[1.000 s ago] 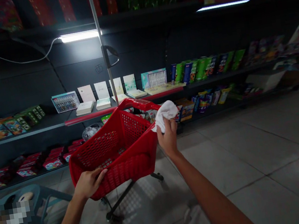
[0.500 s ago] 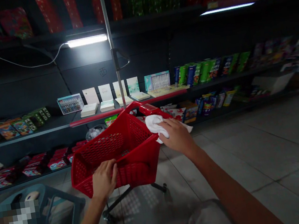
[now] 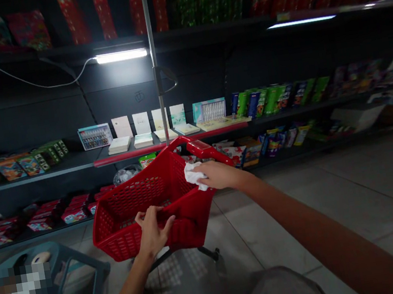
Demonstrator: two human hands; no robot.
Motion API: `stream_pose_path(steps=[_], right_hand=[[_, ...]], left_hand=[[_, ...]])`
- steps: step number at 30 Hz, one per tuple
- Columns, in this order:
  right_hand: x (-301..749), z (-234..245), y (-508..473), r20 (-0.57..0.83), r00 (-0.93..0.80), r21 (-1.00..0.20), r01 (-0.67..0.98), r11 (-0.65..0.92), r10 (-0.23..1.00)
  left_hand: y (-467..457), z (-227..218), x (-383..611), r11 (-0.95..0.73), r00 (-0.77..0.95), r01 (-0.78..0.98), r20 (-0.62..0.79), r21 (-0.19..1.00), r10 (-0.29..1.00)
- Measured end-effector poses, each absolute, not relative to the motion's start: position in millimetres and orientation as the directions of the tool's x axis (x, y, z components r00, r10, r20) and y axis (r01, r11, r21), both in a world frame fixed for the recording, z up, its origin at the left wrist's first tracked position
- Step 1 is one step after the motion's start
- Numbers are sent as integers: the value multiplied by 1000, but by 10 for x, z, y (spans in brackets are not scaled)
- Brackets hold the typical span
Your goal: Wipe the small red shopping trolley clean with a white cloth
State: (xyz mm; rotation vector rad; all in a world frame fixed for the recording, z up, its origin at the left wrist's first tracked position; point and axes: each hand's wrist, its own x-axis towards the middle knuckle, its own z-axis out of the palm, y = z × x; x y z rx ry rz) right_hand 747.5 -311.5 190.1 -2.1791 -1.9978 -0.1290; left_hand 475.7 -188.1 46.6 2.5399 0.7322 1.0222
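Observation:
A red plastic shopping cart (image 3: 191, 230) with perforated sides stands in front of me. My left hand (image 3: 154, 228) grips its near rim, fingers hooked over the edge and thumb apart on the outside. In my right hand (image 3: 218, 174) is a bunched white cloth (image 3: 195, 174), pressed against the top rim close to the handle (image 3: 202, 148). The fingers of that hand are closed on the cloth, and its palm side is hidden. A metal pole (image 3: 152, 49) rises behind the cart.
A blue-grey plastic stool (image 3: 92, 268) is at the lower left, partly pixelated. Behind the cart, a dark shelf (image 3: 72, 161) carries notebooks, boxes and snack packs, with bottles above. A lit tube lamp (image 3: 121, 56) hangs under the upper shelf. Grey floor tiles (image 3: 340, 204) extend right.
My right hand has moved the cloth left and slightly down, from beside the handle to the basket's rim. The left hand has slid a little right along the rim.

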Motion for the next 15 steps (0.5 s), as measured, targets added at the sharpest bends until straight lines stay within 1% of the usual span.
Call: stream_pose_path(steps=[1, 3, 6, 8, 11, 14, 15], right_hand=[[7501, 1931, -3007, 118, 93, -87, 993, -83, 989], [7524, 1992, -2789, 4, 92, -62, 994, -91, 996], [7523, 2053, -2484, -77, 81, 15, 997, -80, 994], [7526, 2058, -2309, -66, 88, 49, 995, -85, 994], [7565, 2032, -2094, -1, 107, 80, 991, -107, 994], [7694, 2038, -1954, 69, 103, 60, 992, -107, 992], [7765, 2058, -1931, 113, 105, 30, 994, -109, 988]], left_hand=[[-1870, 455, 4749, -817, 605, 349, 556, 459, 570], [-1833, 443, 4719, -808, 590, 359, 558, 467, 584], [-1745, 436, 4650, -796, 575, 377, 554, 474, 602], [-1675, 426, 4594, -788, 565, 392, 552, 475, 613], [-1592, 410, 4502, -787, 561, 403, 553, 467, 616], [-1555, 421, 4404, -810, 590, 392, 556, 437, 585], [-1549, 429, 4371, -820, 601, 385, 559, 423, 571]])
